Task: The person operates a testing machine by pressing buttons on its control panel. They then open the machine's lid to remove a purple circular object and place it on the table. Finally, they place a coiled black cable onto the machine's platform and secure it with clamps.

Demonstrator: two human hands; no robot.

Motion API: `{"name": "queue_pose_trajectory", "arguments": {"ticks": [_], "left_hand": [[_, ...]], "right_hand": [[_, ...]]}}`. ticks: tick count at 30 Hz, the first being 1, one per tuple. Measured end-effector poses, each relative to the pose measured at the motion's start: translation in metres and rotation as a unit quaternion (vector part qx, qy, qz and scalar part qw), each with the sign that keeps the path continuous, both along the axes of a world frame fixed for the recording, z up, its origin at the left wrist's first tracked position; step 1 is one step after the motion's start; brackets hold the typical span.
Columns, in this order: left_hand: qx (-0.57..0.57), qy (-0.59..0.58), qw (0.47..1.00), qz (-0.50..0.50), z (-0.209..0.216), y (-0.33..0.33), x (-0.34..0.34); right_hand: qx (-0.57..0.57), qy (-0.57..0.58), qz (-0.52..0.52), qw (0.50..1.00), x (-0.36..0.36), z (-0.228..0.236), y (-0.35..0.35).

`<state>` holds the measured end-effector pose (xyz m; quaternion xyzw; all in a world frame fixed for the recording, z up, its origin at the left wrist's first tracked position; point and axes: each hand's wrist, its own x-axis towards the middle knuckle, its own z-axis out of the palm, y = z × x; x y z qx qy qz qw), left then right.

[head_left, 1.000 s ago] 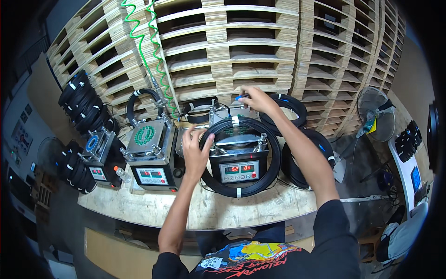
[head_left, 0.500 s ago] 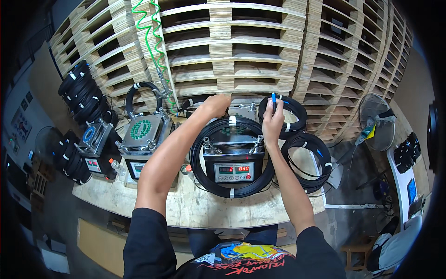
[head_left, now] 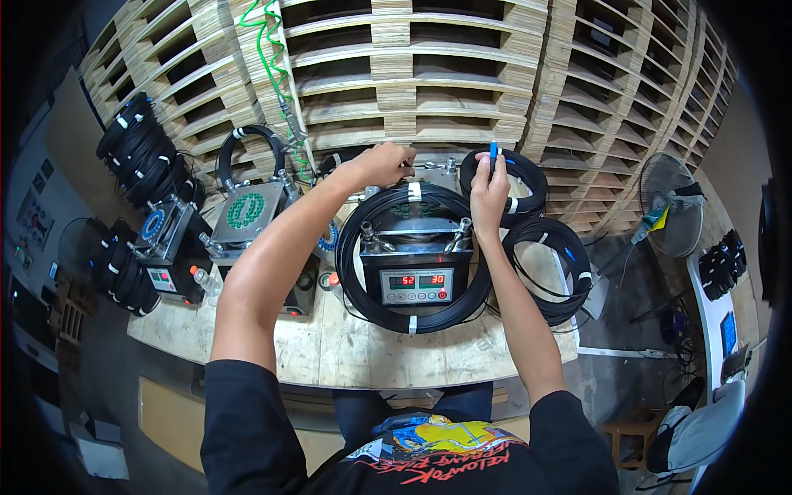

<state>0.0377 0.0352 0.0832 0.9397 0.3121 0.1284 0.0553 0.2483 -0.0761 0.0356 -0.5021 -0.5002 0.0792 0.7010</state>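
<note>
My right hand (head_left: 489,188) is raised at the far right of the middle machine, its fingers closed on a small blue cable connector (head_left: 494,150) that points upward. My left hand (head_left: 386,165) reaches past the near plate of that machine. Its fingers are bent together beside a metal plate (head_left: 436,175); what they pinch, if anything, I cannot make out. Between my forearms stands the boxy polishing machine (head_left: 417,285), with a lit red display and metal clamps on top. A coil of black cable (head_left: 412,323), bound with white ties, hangs around it.
Two similar machines, one with a green-ringed plate (head_left: 245,211), the other with a blue ring (head_left: 153,224), stand left. Black cable coils (head_left: 549,272) lie right, more are stacked left (head_left: 140,157). Wooden pallets (head_left: 396,74) rise behind the table (head_left: 371,359). A fan (head_left: 672,194) stands right.
My left hand has shifted slightly up, its fingers now reaching further right. The right hand stays near its place, still holding the blue connector. The red digits on the display have changed.
</note>
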Motion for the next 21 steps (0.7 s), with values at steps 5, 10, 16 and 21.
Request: {"name": "queue_pose_trajectory", "arguments": {"ticks": [5,10,16,21], "left_hand": [[-0.119,-0.226,0.958,0.126,-0.01,-0.021,-0.023],[-0.269,-0.516,0.796,0.162,-0.039,-0.04,-0.09],[-0.364,-0.646,0.658,0.129,-0.091,-0.127,-0.107],[-0.295,-0.635,0.707,0.093,-0.136,-0.164,-0.102]], "right_hand": [[0.014,0.048,0.032,0.998,0.007,-0.007,0.008],[0.009,0.353,0.271,0.895,0.031,-0.005,0.009],[-0.025,0.303,0.354,0.884,0.073,-0.045,-0.016],[-0.085,0.106,0.264,0.955,0.058,-0.075,-0.08]]}}
